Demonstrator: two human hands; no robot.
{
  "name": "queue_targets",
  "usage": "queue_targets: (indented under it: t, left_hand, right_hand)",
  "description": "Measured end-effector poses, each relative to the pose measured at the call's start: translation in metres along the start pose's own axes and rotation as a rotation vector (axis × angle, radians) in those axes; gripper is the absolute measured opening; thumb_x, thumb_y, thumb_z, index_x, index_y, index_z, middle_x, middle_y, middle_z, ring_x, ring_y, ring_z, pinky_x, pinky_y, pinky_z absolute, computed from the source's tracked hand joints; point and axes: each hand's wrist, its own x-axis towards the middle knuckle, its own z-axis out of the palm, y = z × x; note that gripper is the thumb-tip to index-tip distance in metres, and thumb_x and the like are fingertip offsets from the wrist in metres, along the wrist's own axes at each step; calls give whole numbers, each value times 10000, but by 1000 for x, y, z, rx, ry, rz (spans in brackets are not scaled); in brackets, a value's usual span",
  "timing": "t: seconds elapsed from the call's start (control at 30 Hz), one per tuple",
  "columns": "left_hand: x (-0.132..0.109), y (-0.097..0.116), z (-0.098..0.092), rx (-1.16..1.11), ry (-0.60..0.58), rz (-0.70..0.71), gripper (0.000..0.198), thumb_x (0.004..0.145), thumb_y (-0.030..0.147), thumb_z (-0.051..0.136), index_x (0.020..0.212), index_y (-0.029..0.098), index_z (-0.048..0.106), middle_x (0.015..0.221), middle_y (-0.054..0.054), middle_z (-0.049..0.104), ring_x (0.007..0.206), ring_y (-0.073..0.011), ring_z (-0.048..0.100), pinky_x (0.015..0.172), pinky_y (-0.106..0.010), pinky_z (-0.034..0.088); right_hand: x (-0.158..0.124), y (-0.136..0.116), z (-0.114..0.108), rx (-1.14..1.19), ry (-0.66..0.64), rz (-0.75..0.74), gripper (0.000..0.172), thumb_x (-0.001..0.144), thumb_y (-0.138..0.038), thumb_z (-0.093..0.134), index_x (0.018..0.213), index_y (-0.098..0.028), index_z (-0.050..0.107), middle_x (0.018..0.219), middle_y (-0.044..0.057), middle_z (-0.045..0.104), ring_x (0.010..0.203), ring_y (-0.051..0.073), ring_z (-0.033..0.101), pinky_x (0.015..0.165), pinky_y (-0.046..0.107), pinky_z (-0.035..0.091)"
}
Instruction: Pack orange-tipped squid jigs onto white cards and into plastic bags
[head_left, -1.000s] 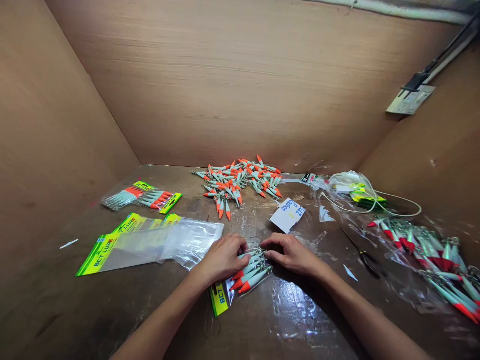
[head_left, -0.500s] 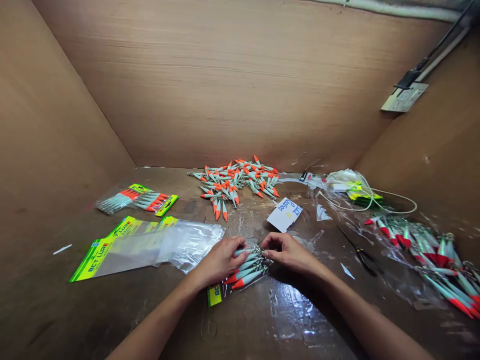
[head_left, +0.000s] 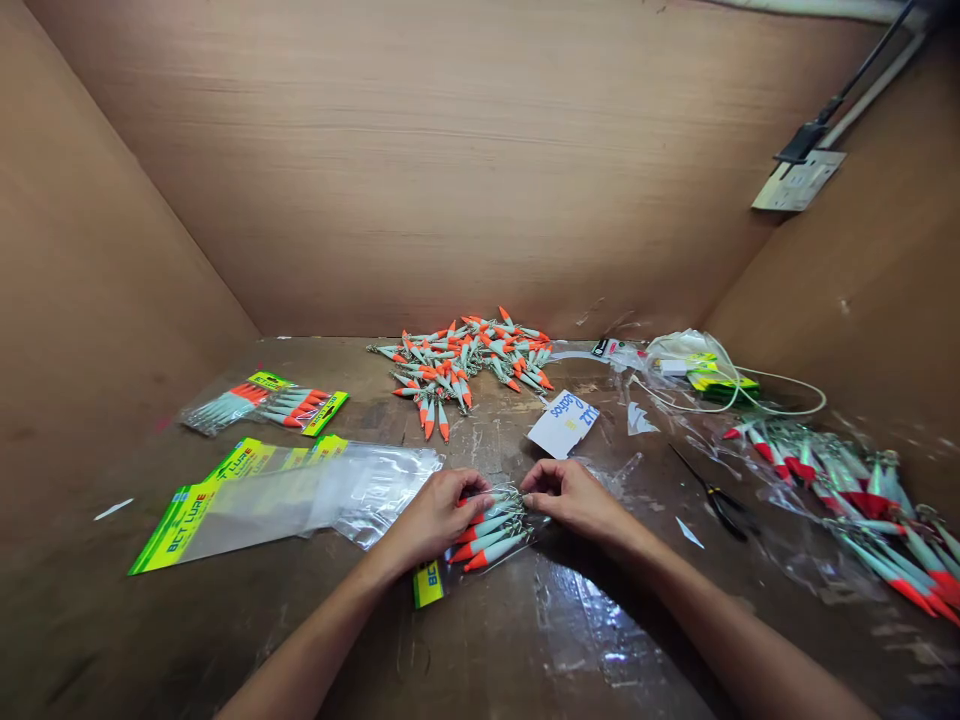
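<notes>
A row of pale fishing lures (head_left: 496, 548) with orange tips lies side by side in a clear plastic bag with a yellow-green header (head_left: 429, 585), flat on the table. My left hand (head_left: 442, 508) is closed over the far lures from the left, fingers curled and thumb against them. From the right, my right hand (head_left: 574, 505) pinches at the metal hook ends of the lures, thumb and forefinger together. The exact part between those fingertips is too small to tell. The hooks point right, the orange tips left.
Loose lures (head_left: 465, 365) are heaped at the back. Empty header bags (head_left: 255, 495) and filled packs (head_left: 262, 402) lie left. A handwritten card (head_left: 564, 424), pliers (head_left: 724, 510), white cord (head_left: 784, 408) and red-tipped lures (head_left: 870, 500) are on the right. Wooden walls enclose the table.
The view has shifted slightly. Both hands stay at the same bagged lures; my right fingertips have moved a little at the hook ends.
</notes>
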Motion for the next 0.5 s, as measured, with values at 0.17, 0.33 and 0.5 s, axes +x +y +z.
queue_targets:
  t: [0.17, 0.33, 0.5]
  left_hand:
    - [1, 0, 2, 7, 47, 23, 200, 914, 313, 542, 893, 187, 696, 764, 14, 678, 698, -148, 580, 627, -231, 389]
    - [0, 0, 8, 9, 80, 38, 202, 923, 306, 529, 896, 184, 688, 764, 5, 676, 700, -153, 591, 631, -237, 404]
    - [0, 1, 7, -67, 106, 41, 271, 923, 317, 535, 1119, 200, 680, 892, -24, 711, 760, -171, 640, 682, -251, 458]
  right_hand:
    - [1, -2, 3, 75, -28, 31, 159, 752, -234, 690, 889, -154, 695, 748, 1, 665, 650, 117, 551, 575, 211, 392]
    - [2, -2, 5, 85, 4, 57, 164, 725, -202, 670, 878, -149, 687, 733, -3, 657, 628, 115, 539, 554, 211, 379]
    - [3, 0, 3, 38, 58, 52, 155, 703, -185, 654, 850, -151, 690, 730, 0, 665, 630, 122, 540, 555, 219, 372]
